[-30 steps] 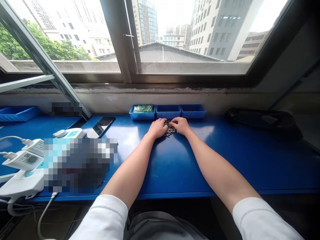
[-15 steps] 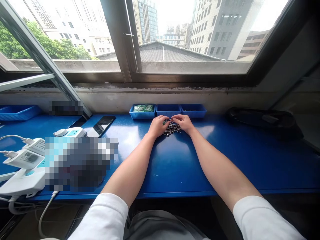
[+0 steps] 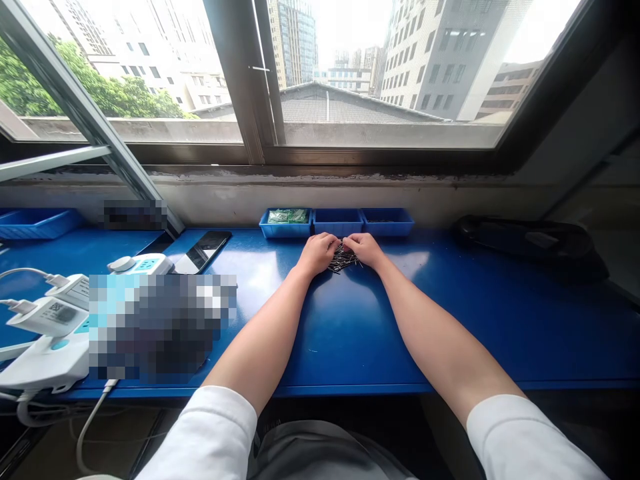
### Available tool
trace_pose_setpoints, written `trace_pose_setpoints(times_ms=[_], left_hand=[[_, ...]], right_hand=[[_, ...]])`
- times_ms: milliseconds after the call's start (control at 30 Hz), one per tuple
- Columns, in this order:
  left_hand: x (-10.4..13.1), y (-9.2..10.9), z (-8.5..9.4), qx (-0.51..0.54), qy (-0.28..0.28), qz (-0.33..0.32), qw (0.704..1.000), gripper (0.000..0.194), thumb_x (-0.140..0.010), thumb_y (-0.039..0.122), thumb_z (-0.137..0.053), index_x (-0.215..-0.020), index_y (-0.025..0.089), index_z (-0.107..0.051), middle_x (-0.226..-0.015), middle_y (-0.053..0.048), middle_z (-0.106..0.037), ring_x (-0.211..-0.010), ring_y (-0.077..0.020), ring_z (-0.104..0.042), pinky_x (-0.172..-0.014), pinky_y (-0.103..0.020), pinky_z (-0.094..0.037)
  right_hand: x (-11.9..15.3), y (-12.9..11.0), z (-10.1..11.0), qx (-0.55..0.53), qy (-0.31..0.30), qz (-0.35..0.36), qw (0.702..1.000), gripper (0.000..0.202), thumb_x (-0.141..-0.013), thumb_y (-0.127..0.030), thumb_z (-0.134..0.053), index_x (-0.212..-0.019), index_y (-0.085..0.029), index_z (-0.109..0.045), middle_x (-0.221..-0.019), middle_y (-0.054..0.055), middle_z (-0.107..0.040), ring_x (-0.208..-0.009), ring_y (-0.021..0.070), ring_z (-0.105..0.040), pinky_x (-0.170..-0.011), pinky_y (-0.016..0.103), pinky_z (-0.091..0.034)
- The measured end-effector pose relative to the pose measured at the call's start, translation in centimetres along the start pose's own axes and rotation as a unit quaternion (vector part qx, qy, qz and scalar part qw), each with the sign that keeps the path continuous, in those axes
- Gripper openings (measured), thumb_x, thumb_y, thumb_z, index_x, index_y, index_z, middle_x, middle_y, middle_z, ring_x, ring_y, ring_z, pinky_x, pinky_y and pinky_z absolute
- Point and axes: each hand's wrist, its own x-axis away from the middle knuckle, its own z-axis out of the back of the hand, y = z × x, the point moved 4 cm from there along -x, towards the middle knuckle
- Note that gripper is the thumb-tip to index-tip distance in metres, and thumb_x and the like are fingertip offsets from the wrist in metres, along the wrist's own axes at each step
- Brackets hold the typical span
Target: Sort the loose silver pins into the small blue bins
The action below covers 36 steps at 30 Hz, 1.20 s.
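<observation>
A pile of thin dark metallic sticks [image 3: 344,260] lies on the blue tabletop, partly covered by my hands. My left hand [image 3: 319,252] is at the pile's left side, fingers curled and thumb pressed near the fingertips. From the right, my right hand [image 3: 364,248] reaches over the pile with its fingers pinched. The fingertips of both hands are close together, and what they hold is too small to make out. Just behind stand three blue bins: the left bin [image 3: 285,231] with green-and-clear packets [image 3: 287,216], the middle bin [image 3: 338,228], and the right bin [image 3: 387,228] with some dark bits.
A phone [image 3: 205,252] lies left of my arms. Nearer on the left are a white power strip [image 3: 55,360] with plugs and cables, and a blurred-out item. A black bag [image 3: 530,247] rests at the right. Another blue tray [image 3: 43,225] sits far left, under the window.
My right hand has shifted slightly, its fingers lower and more curled over the pile. My left hand's fingers have closed in a little. The bins and the phone stay put.
</observation>
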Motion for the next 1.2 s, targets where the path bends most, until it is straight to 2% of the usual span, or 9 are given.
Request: trace_pose_setpoints(times_ms=[100,267,400,567,667,767,933,1067,1200], left_hand=[[0.0,0.0,0.0,-0.004,0.004,-0.002,1.000,0.031,-0.092,0.031,-0.039,-0.084,0.021,-0.067,-0.087,-0.005,-0.065,-0.084,-0.0167,-0.059,-0.080,-0.029,-0.045],[0.0,-0.4,0.0,0.002,0.024,-0.003,1.000,0.029,-0.092,0.030,-0.040,-0.085,0.021,-0.067,-0.086,-0.004,-0.064,-0.082,-0.0168,-0.059,-0.077,-0.029,-0.045],[0.0,-0.4,0.0,0.007,0.020,0.001,1.000,0.030,-0.092,0.032,-0.040,-0.086,0.022,-0.067,-0.088,-0.004,-0.065,-0.084,-0.0167,-0.060,-0.077,-0.028,-0.046],[0.0,-0.5,0.3,-0.005,0.040,0.037,0.999,0.030,-0.091,0.038,-0.042,-0.101,0.022,-0.065,-0.101,-0.006,-0.066,-0.096,-0.0187,-0.060,-0.087,-0.030,-0.045],[-0.1,-1.2,0.4,-0.023,0.069,0.093,0.993,0.030,-0.091,0.037,-0.042,-0.103,0.019,-0.062,-0.104,-0.007,-0.065,-0.098,-0.0203,-0.059,-0.088,-0.031,-0.045],[-0.1,-1.9,0.2,-0.029,0.069,0.122,0.990,0.026,-0.090,0.032,-0.042,-0.101,0.018,-0.062,-0.103,-0.008,-0.064,-0.097,-0.0205,-0.059,-0.087,-0.031,-0.045],[-0.2,-2.0,-0.2,-0.045,0.051,0.115,0.991,0.023,-0.086,0.027,-0.045,-0.098,0.019,-0.063,-0.102,-0.007,-0.063,-0.096,-0.0203,-0.059,-0.087,-0.030,-0.045],[-0.2,-1.9,-0.3,-0.046,0.044,0.110,0.992,0.021,-0.085,0.025,-0.046,-0.092,0.019,-0.064,-0.099,-0.007,-0.063,-0.093,-0.0204,-0.060,-0.086,-0.030,-0.046],[-0.1,-1.9,-0.4,-0.042,0.037,0.106,0.993,0.020,-0.084,0.024,-0.047,-0.090,0.020,-0.065,-0.098,-0.007,-0.063,-0.092,-0.0204,-0.060,-0.086,-0.031,-0.046]], right_hand=[[-0.1,0.1,-0.1,-0.012,0.004,0.002,1.000,0.033,-0.078,-0.044,-0.054,-0.063,-0.017,-0.066,-0.064,0.002,-0.066,-0.065,0.0161,-0.060,-0.065,0.028,-0.047],[0.3,-0.4,0.3,-0.135,0.025,0.012,0.990,0.027,-0.070,-0.043,-0.066,-0.081,-0.018,-0.070,-0.072,0.003,-0.070,-0.073,0.0192,-0.065,-0.073,0.031,-0.051],[0.6,-0.8,0.5,-0.175,0.020,-0.002,0.984,0.027,-0.065,-0.042,-0.071,-0.078,-0.018,-0.072,-0.073,0.004,-0.071,-0.077,0.0212,-0.067,-0.079,0.034,-0.051],[0.4,-0.4,0.9,-0.181,0.061,0.002,0.982,0.029,-0.064,-0.039,-0.070,-0.085,-0.019,-0.071,-0.081,0.004,-0.072,-0.085,0.0225,-0.067,-0.084,0.036,-0.050],[0.2,-0.2,1.5,-0.114,0.138,0.026,0.984,0.038,-0.068,-0.035,-0.066,-0.101,-0.018,-0.067,-0.097,0.007,-0.071,-0.094,0.0226,-0.064,-0.086,0.037,-0.049],[0.3,-0.6,1.9,0.048,0.194,0.043,0.979,0.049,-0.070,-0.034,-0.063,-0.116,-0.018,-0.062,-0.110,0.007,-0.067,-0.106,0.0247,-0.055,-0.091,0.039,-0.044],[0.3,-0.5,1.5,0.254,0.183,-0.005,0.950,0.064,-0.073,-0.042,-0.059,-0.134,-0.024,-0.048,-0.140,0.004,-0.047,-0.115,0.0315,-0.041,-0.096,0.049,-0.036],[0.0,0.3,1.0,0.283,0.136,-0.033,0.949,0.066,-0.076,-0.051,-0.055,-0.136,-0.027,-0.045,-0.149,0.003,-0.032,-0.113,0.0334,-0.038,-0.093,0.053,-0.034],[-0.1,0.3,1.2,0.250,0.167,-0.004,0.954,0.056,-0.079,-0.046,-0.053,-0.130,-0.026,-0.051,-0.146,0.005,-0.037,-0.114,0.0321,-0.038,-0.094,0.051,-0.035]])
